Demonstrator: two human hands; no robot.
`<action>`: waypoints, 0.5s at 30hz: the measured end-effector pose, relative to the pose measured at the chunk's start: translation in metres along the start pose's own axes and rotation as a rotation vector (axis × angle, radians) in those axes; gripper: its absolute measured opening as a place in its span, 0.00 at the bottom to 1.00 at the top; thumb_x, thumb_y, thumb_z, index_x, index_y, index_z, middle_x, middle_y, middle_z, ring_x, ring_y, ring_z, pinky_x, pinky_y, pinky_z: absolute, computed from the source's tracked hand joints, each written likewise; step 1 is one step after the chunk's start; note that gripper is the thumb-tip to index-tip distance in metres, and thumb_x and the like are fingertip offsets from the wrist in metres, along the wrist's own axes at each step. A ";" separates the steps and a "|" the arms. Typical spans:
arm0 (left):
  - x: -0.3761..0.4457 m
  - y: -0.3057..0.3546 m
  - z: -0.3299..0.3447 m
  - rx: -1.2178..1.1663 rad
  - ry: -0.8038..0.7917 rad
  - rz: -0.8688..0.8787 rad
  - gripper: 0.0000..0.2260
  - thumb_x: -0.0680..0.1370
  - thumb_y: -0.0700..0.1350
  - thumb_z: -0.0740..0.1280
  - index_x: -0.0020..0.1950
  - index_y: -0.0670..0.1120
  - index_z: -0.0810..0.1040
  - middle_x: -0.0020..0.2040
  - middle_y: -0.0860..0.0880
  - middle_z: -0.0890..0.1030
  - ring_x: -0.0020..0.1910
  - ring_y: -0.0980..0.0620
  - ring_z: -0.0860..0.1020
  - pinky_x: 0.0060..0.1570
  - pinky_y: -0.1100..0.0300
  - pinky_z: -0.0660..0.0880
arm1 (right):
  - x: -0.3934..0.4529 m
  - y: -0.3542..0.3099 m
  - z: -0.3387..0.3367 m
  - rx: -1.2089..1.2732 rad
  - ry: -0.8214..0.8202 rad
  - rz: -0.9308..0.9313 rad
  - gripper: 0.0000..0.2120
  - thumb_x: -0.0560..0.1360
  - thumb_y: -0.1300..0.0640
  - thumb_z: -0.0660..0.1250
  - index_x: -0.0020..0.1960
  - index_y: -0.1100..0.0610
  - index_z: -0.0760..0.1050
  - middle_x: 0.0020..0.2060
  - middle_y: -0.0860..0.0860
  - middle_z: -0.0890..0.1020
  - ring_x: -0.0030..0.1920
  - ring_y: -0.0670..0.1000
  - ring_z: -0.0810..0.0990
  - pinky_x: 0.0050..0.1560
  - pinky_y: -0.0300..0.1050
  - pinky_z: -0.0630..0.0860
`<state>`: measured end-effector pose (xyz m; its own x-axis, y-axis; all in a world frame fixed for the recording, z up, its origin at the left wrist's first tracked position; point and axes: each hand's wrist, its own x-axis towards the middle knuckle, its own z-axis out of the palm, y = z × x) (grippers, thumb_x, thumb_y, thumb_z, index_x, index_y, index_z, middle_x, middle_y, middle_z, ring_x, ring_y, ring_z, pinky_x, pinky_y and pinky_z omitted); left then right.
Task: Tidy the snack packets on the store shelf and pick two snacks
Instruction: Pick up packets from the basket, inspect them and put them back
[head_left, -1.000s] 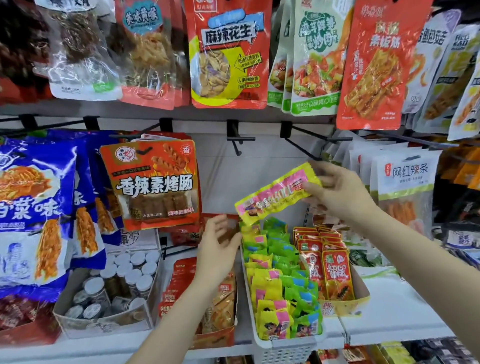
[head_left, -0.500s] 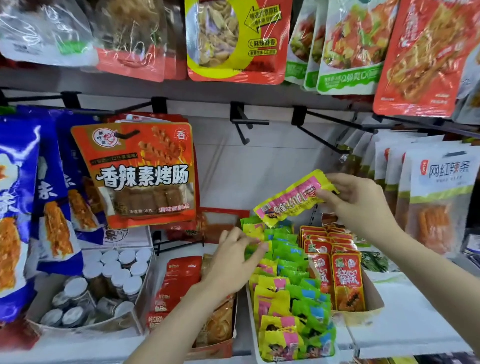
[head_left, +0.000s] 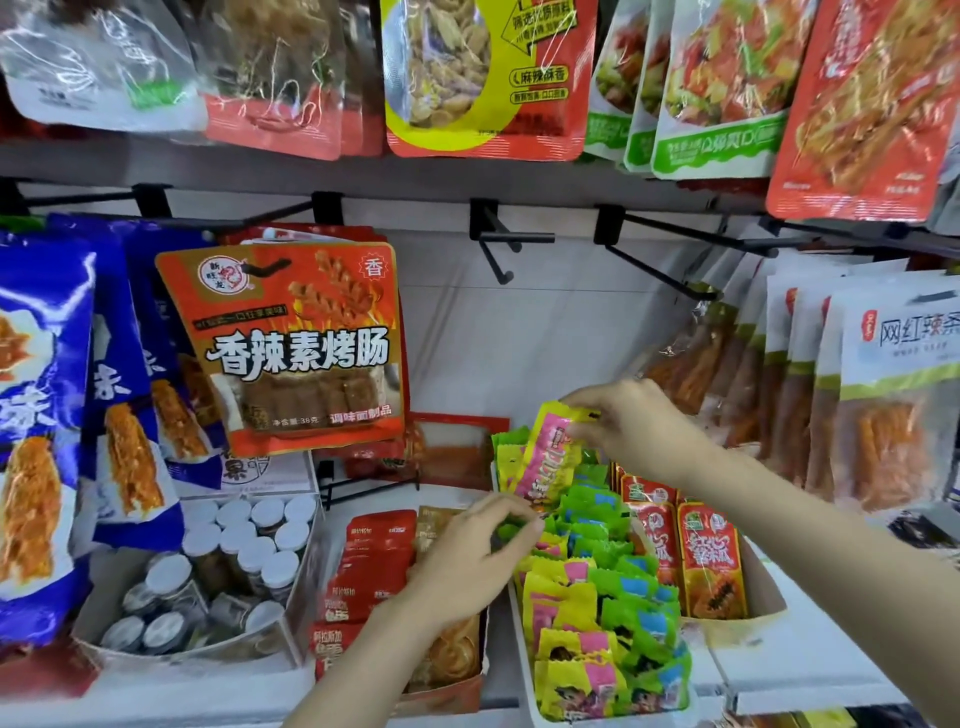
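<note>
My right hand (head_left: 631, 421) pinches the top end of a long yellow-and-pink snack packet (head_left: 545, 460), which hangs nearly upright with its lower end among the packets at the back of a white basket (head_left: 524, 654). That basket is full of small yellow-pink and green-blue packets (head_left: 608, 613). My left hand (head_left: 475, 556) reaches in from the lower middle, and its curled fingertips touch the packets at the basket's left edge, just below the long packet. I cannot tell whether it holds one.
A cardboard box of red packets (head_left: 709, 566) stands right of the basket. Left of it stand a box of red and brown packets (head_left: 371, 566) and a box of small jars (head_left: 223, 561). Large bags hang on hooks above and at both sides, and two hooks (head_left: 498, 249) are bare.
My right hand has lowered the long packet from a slanted hold above the basket to nearly upright in its back. My left hand has moved right to the basket's edge. The view has tilted downward.
</note>
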<state>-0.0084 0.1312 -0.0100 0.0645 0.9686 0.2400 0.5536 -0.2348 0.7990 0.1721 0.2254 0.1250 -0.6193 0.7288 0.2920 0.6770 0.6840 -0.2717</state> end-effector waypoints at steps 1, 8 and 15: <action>0.000 0.000 0.000 -0.005 0.001 -0.002 0.11 0.80 0.60 0.62 0.55 0.57 0.79 0.56 0.65 0.77 0.59 0.67 0.73 0.56 0.71 0.68 | 0.003 -0.003 0.005 -0.012 -0.012 0.011 0.14 0.75 0.55 0.72 0.60 0.55 0.81 0.47 0.53 0.86 0.50 0.51 0.84 0.49 0.33 0.69; 0.000 -0.002 -0.003 -0.033 -0.047 -0.040 0.12 0.80 0.59 0.62 0.57 0.55 0.78 0.62 0.62 0.75 0.63 0.70 0.69 0.60 0.72 0.65 | 0.027 -0.013 -0.001 -0.160 -0.018 0.011 0.15 0.77 0.55 0.69 0.63 0.53 0.79 0.55 0.55 0.84 0.58 0.57 0.81 0.60 0.51 0.76; 0.002 -0.001 0.000 -0.115 -0.009 -0.108 0.13 0.76 0.65 0.63 0.52 0.59 0.79 0.60 0.61 0.68 0.59 0.69 0.69 0.58 0.74 0.64 | 0.034 -0.014 0.022 -0.203 -0.132 0.024 0.14 0.78 0.55 0.68 0.63 0.51 0.79 0.55 0.57 0.84 0.59 0.59 0.80 0.60 0.52 0.75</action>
<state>-0.0087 0.1333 -0.0106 0.0172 0.9893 0.1447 0.4586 -0.1364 0.8781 0.1327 0.2405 0.1183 -0.6398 0.7512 0.1621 0.7498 0.6565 -0.0828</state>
